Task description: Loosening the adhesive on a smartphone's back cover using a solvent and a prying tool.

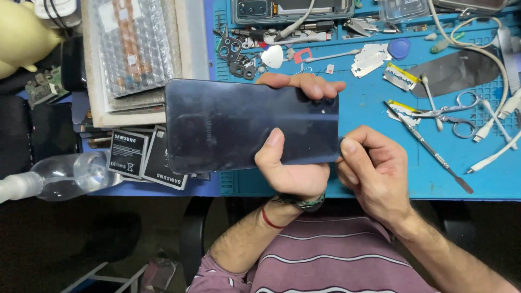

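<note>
A dark blue smartphone (233, 123) is held back side up, lying sideways over the near edge of the blue work mat (374, 116). My left hand (290, 163) grips its right end, thumb on the back cover and fingers curled over the far edge near the camera lenses. My right hand (374, 171) is beside it with thumb and forefinger pinched against the phone's right short edge; whether something small sits between them is hidden.
Scissors (456, 114), a metal pry tool (429, 146), razor blades (399, 76), a white pick (273, 56) and white cables (496, 119) lie on the mat. Two flat phone batteries (144, 154), a clear squeeze bottle (59, 176) and a tray of bubble wrap (135, 49) sit left.
</note>
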